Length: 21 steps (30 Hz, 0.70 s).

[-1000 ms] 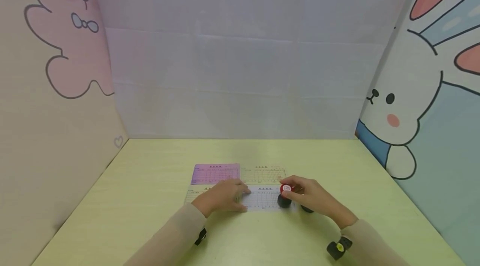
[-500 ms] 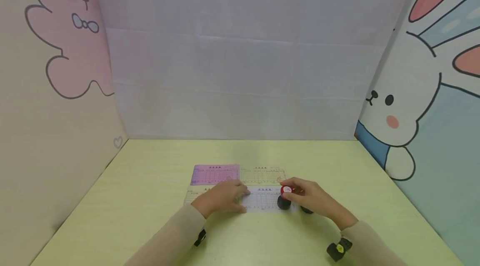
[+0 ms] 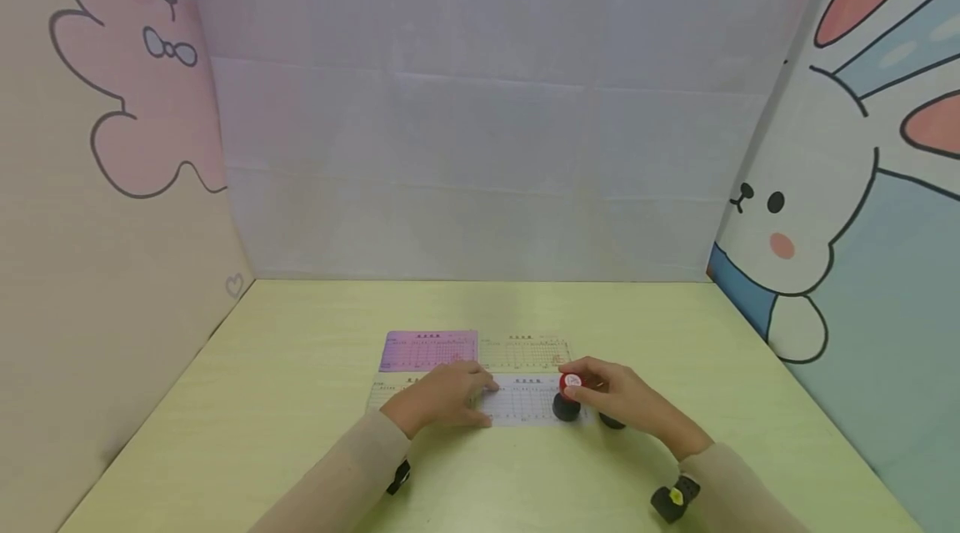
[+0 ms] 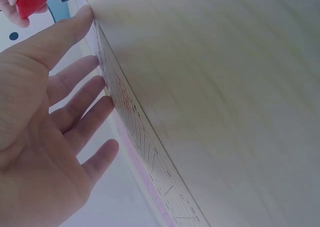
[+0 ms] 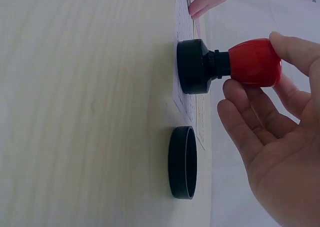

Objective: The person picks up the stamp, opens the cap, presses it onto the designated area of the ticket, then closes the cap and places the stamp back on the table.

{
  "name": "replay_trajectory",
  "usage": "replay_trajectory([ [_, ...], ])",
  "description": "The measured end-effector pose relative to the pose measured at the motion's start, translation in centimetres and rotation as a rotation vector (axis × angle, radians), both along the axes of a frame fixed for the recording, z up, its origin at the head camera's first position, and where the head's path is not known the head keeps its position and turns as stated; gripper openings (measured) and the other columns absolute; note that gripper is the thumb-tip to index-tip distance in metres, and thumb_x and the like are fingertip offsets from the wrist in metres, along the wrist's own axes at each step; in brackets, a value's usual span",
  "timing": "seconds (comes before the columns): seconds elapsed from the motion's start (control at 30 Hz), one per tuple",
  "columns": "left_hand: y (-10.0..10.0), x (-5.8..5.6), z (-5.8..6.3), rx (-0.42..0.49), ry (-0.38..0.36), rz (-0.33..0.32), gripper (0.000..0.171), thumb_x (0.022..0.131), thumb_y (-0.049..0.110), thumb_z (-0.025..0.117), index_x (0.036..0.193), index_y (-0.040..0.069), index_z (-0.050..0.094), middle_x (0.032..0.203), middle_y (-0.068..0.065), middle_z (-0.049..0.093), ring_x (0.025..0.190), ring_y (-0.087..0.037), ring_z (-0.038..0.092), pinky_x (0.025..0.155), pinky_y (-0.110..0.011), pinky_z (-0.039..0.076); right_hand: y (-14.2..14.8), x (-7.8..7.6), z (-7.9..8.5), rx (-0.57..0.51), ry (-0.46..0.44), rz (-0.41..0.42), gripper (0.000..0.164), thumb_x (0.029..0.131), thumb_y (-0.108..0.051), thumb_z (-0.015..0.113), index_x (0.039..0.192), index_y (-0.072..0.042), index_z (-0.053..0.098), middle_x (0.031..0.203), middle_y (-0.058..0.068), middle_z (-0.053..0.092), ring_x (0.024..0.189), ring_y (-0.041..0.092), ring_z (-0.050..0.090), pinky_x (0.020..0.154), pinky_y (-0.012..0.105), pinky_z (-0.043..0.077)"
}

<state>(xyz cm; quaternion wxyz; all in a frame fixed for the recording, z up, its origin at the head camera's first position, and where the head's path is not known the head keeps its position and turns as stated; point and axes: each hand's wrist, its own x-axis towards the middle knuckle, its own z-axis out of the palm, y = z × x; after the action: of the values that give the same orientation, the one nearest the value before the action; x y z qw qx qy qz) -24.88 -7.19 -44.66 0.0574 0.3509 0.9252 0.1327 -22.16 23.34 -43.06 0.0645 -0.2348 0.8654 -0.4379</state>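
In the right wrist view, my right hand (image 5: 280, 132) pinches the red handle of a round self-inking stamp (image 5: 255, 62) between thumb and fingers. The stamp's black base stands upright against the right part of a white printed form (image 3: 517, 401). Its black round cap (image 5: 182, 162) lies on the table beside the form, partly covered by my right hand in the head view. My left hand (image 3: 442, 395) has its fingers spread and fairly straight, with fingertips resting on the forms near the white one's left edge. The stamp's printing face is hidden.
A purple form (image 3: 427, 352) and a pale yellow form (image 3: 525, 352) adjoin at the back. Another pale form (image 3: 384, 387) lies front left, partly under my left hand. The pale table (image 3: 315, 324) meets walls on three sides.
Both hands and the stamp hold their places on the forms. Only the head view has shifted very slightly.
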Motion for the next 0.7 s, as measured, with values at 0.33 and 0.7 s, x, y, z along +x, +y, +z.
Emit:
replay_trajectory([
  [0.33,-0.2,0.07,-0.24,-0.002,-0.01,0.008,0.052,0.084,0.04,0.08,0.129,0.016,0.068,0.13,-0.002,0.062,0.117,-0.021,0.058,0.102,-0.036,0.048,0.0,0.02,-0.1,0.005,0.012,0.036,0.037,0.1,-0.024,0.064,0.13,-0.002,0.062,0.111,0.0,0.067,0.097,0.016,0.061,0.086,0.029,0.054],
  [0.7,-0.16,-0.08,-0.24,0.0,0.006,-0.007,0.052,0.084,0.04,0.08,0.129,0.015,0.068,0.13,-0.002,0.062,0.116,-0.02,0.058,0.101,-0.035,0.048,0.15,-0.12,-0.24,0.012,0.023,0.045,0.036,0.1,-0.025,0.064,0.128,-0.002,0.063,0.113,0.001,0.067,0.097,0.016,0.061,0.086,0.029,0.053],
])
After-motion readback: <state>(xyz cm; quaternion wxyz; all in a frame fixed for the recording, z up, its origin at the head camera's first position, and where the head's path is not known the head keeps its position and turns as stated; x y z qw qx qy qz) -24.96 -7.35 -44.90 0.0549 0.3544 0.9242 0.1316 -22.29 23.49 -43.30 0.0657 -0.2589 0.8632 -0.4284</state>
